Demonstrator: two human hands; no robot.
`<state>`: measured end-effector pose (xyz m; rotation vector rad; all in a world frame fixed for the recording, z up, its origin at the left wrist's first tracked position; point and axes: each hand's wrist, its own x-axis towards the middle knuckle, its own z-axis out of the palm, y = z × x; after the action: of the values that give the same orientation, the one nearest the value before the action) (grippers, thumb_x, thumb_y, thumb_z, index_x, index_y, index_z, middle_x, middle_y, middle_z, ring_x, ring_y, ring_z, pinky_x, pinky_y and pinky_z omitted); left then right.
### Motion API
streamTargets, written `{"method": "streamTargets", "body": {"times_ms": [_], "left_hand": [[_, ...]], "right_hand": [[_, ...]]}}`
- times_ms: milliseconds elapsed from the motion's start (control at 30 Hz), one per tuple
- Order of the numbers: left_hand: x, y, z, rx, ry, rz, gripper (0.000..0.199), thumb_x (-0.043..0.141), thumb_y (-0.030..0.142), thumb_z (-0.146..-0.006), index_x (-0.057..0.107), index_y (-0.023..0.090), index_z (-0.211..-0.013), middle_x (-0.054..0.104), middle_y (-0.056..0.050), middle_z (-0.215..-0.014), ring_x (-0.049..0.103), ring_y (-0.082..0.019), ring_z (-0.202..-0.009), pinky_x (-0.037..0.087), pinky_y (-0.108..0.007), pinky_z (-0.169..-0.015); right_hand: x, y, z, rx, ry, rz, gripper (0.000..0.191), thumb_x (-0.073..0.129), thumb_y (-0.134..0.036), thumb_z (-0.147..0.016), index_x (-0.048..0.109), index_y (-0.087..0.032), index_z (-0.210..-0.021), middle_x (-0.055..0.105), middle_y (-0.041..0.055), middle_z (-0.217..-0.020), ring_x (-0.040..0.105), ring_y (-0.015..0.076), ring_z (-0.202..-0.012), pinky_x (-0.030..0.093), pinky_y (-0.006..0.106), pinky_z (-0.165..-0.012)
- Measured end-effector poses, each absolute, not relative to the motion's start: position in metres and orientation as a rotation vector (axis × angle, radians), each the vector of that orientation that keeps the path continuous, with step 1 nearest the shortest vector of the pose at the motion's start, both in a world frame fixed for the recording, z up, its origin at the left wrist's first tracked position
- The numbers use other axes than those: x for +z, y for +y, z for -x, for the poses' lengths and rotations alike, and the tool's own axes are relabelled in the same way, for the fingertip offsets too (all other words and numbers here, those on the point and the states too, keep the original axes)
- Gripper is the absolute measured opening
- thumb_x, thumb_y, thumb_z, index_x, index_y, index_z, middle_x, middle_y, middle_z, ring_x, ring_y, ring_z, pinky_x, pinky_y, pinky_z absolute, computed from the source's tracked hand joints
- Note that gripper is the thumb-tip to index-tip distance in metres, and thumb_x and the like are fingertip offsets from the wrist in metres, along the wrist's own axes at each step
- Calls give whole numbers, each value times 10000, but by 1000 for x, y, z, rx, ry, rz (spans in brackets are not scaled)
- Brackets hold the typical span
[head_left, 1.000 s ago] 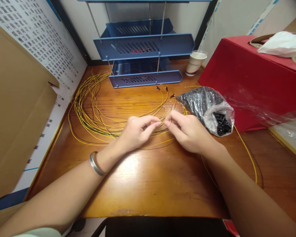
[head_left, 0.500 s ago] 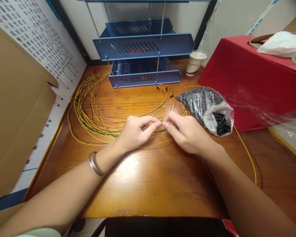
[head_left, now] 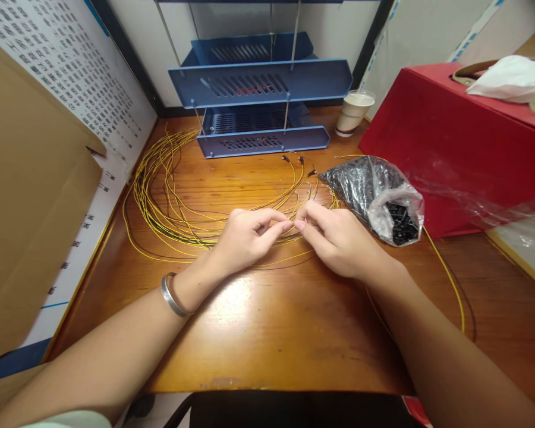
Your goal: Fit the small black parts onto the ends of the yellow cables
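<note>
My left hand [head_left: 249, 238] and my right hand [head_left: 334, 238] meet over the table, fingertips almost touching. Thumb and forefinger of the left are pinched together on something too small to make out. The right hand is closed in a pinch too; a thin yellow wire [head_left: 450, 276] loops round on the right, passes beneath that forearm and leads up to this hand. Its end is hidden by the fingers. Behind both hands lies a large coil of yellow wires [head_left: 145, 205], several with small black pieces [head_left: 312, 173] on their ends.
Right of my hands, an open clear plastic bag [head_left: 378, 196] holds many small black parts. A blue tiered rack [head_left: 263, 142] stands at the back, with a paper cup [head_left: 354, 113] beside it. A red box [head_left: 455, 154] bounds the right, a cardboard sheet [head_left: 31, 190] the left.
Both hands keep the same pinched pose at nearly the same spot. The whole view has shifted very slightly; nothing else visibly differs.
</note>
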<state>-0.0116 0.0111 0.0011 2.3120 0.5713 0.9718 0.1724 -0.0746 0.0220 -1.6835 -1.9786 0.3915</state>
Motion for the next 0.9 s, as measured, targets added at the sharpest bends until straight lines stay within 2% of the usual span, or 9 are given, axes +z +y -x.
{"method": "streamTargets", "body": {"times_ms": [167,633,900], "left_hand": [[1,11,12,961,575,-2299,182,657,251,-907,769,145,-811,479,70,-468,324,-44,-429,282,-184,-452],[-1,12,12,1026,545,-2299,91,705,206,-872,735,135,-824,332,109,-471,275,-32,-434,247,-177,-450],[0,9,11,930,583,-2256,197,645,301,-926,733,141,-852,352,98,-456,280,-42,-417,240,-198,-438]], "right_hand": [[22,-75,-172,400,-1979,1688,172,439,-289,-990,552,-205,-892,523,-33,-610,456,136,-533,246,280,-602],[23,-75,-172,385,-1972,1679,169,446,-282,-985,555,-203,-882,509,-36,-603,450,133,-526,236,281,-602],[23,-75,-172,393,-1977,1668,170,448,-284,-987,552,-204,-879,509,-36,-603,456,135,-530,243,279,-602]]}}
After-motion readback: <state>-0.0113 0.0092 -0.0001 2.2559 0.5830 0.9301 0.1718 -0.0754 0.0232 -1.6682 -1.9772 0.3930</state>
